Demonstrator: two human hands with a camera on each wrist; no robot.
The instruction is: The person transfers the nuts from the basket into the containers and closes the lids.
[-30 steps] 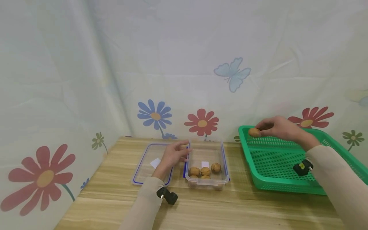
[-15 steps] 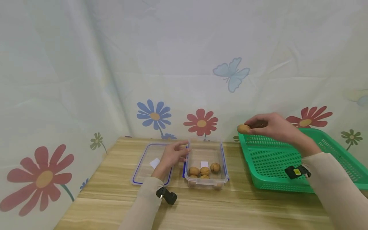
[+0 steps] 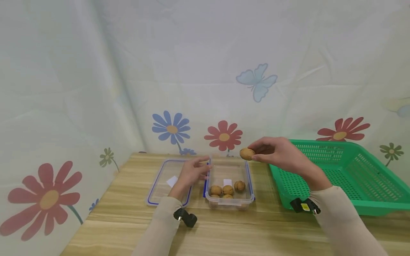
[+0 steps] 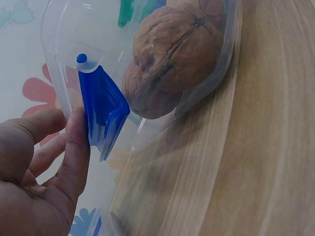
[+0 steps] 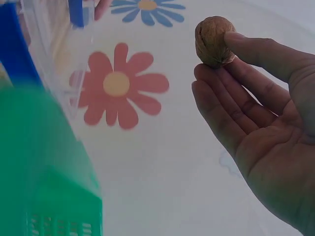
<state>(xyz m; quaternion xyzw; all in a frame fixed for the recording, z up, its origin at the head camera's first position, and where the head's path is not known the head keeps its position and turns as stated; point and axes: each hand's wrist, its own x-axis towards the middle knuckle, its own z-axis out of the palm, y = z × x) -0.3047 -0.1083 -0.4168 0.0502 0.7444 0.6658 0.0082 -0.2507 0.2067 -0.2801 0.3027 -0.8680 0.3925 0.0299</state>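
Note:
A walnut (image 3: pixel 247 154) is pinched between the thumb and fingertips of my right hand (image 3: pixel 282 153), above the far right corner of a clear plastic box (image 3: pixel 252 177). Several walnuts (image 4: pixel 179 46) lie inside the box, toward its near end, beside a small white paper. My left hand (image 3: pixel 191 172) rests at the box's left side with its fingers fairly straight. In the left wrist view, a fingertip touches the blue latch (image 4: pixel 101 105) hanging on that side. The right wrist view shows the held walnut (image 5: pixel 214 42) up close.
The box's clear lid (image 3: pixel 157 188), edged in blue, lies on the wooden table (image 3: pixel 224 231) left of the box, with a white paper (image 3: pixel 172 181) on it. A green perforated basket (image 3: pixel 346 206) stands at the right. A flowered cloth (image 3: pixel 192 71) hangs behind.
My right hand has carried the walnut leftward from over the green basket to the box's far right corner. My left hand has stayed at the box's side.

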